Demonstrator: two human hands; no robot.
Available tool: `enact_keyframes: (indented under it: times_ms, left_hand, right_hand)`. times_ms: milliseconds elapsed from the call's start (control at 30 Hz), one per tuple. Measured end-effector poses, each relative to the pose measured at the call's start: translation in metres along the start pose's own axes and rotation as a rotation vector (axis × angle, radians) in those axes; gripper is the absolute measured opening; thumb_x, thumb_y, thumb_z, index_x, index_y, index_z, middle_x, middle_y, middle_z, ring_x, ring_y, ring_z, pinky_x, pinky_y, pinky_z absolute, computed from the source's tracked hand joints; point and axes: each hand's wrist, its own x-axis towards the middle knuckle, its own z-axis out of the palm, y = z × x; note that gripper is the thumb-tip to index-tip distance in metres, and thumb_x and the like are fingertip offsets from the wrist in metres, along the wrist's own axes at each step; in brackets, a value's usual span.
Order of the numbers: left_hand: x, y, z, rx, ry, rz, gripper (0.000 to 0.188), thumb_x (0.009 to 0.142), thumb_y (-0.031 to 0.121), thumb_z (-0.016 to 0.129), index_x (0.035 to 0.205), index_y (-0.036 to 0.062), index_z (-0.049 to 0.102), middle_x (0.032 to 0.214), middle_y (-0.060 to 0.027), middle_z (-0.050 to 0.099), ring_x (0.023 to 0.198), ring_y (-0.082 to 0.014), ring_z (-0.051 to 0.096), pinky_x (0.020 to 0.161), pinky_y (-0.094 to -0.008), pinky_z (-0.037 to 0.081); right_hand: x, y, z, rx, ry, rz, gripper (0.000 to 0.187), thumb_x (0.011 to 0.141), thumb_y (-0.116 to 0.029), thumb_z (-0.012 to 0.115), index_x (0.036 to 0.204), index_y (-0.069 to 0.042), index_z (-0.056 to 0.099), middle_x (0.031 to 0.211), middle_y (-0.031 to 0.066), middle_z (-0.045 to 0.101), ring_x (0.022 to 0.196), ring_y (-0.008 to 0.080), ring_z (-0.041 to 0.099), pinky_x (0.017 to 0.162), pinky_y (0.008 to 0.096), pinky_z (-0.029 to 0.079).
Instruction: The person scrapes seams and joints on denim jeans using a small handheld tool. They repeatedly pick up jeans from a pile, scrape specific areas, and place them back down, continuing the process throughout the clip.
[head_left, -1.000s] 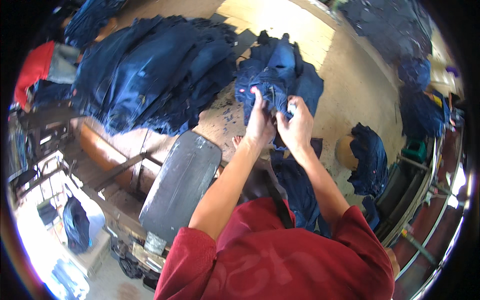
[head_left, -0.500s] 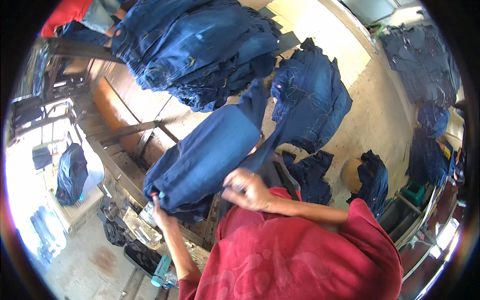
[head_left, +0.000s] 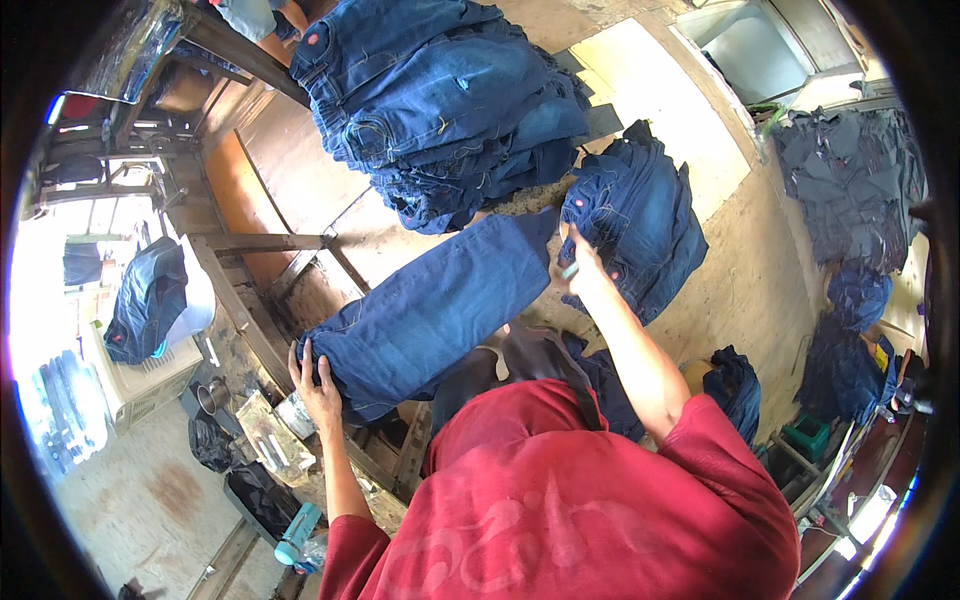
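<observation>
A folded pair of dark blue jeans [head_left: 430, 305] lies slantwise across in front of me, from lower left to upper right. My left hand [head_left: 318, 388] rests on its left end with the fingers spread. At the other end, between the jeans and a smaller stack of jeans [head_left: 645, 225], is my right hand [head_left: 587, 268]. Its fingers are curled around a small greenish thing, too small to make out. Beyond the folded pair rises a large pile of jeans [head_left: 430, 100].
A wooden frame [head_left: 270, 243] stands to the left, with a cluttered ledge [head_left: 275, 440] beside my left arm. More dark garments [head_left: 735, 385] lie at the right, and grey cloth pieces [head_left: 850, 180] at the far right. Another person's arm [head_left: 280, 45] shows at the top left.
My right hand has moved from near my chest out to the right end of the jeans. The loose leg that trailed right now lies folded in. My left hand's fingers have spread.
</observation>
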Motion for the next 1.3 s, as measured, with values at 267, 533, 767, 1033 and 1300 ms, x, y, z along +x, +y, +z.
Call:
enact_keyframes:
  times_ms: [267, 533, 767, 1033, 1300]
  left_hand:
    - [-0.050, 0.027, 0.009, 0.260, 0.115, 0.224, 0.047, 0.096, -0.009, 0.059, 0.137, 0.0073, 0.075, 0.157, -0.0182, 0.059, 0.143, -0.0418, 0.053, 0.122, -0.0523, 0.040]
    - [0.086, 0.054, 0.059, 0.301, -0.111, 0.149, 0.050, 0.082, -0.008, 0.063, 0.124, 0.0101, 0.082, 0.153, -0.0148, 0.062, 0.138, -0.0428, 0.052, 0.118, -0.0557, 0.044]
    - [0.024, 0.239, 0.128, -0.071, -0.136, 0.616, 0.045, 0.084, 0.010, 0.074, 0.129, 0.0071, 0.072, 0.149, -0.0178, 0.064, 0.144, -0.0377, 0.055, 0.120, -0.0581, 0.041]
    - [-0.064, 0.302, 0.247, 0.356, -0.411, 0.891, 0.071, 0.102, 0.027, 0.053, 0.165, -0.0029, 0.043, 0.176, -0.0190, 0.036, 0.166, -0.0398, 0.025, 0.132, -0.0714, 0.014]
    - [-0.080, 0.304, 0.253, 0.419, -0.567, 0.896, 0.067, 0.103, 0.028, 0.053, 0.161, -0.0049, 0.048, 0.171, -0.0186, 0.045, 0.163, -0.0381, 0.032, 0.134, -0.0654, 0.016]
  right_hand:
    - [0.025, -0.042, 0.007, 0.509, 0.022, -0.326, 0.020, 0.099, -0.018, 0.070, 0.114, -0.005, 0.067, 0.107, 0.0103, 0.070, 0.086, 0.0209, 0.068, 0.075, 0.0408, 0.057]
    - [0.048, -0.146, -0.033, 0.615, -0.100, -0.295, 0.037, 0.101, -0.024, 0.061, 0.129, -0.001, 0.065, 0.118, 0.0137, 0.073, 0.092, 0.0250, 0.073, 0.084, 0.0472, 0.061]
    - [-0.014, -0.175, -0.076, 0.586, -0.063, -0.528, 0.070, 0.087, -0.031, 0.095, 0.136, 0.007, 0.062, 0.129, 0.0197, 0.071, 0.112, 0.0319, 0.070, 0.098, 0.0498, 0.060]
    - [-0.209, -0.141, -0.042, 0.045, 0.048, -1.617, 0.053, 0.098, -0.020, 0.088, 0.077, -0.015, 0.039, 0.074, -0.0057, 0.039, 0.068, 0.0081, 0.033, 0.057, 0.0328, 0.029]
    - [-0.251, 0.067, 0.088, -1.463, -0.769, -1.998, 0.006, 0.091, -0.012, 0.065, 0.086, -0.014, 0.066, 0.082, 0.0082, 0.069, 0.075, 0.0282, 0.072, 0.066, 0.0421, 0.058]
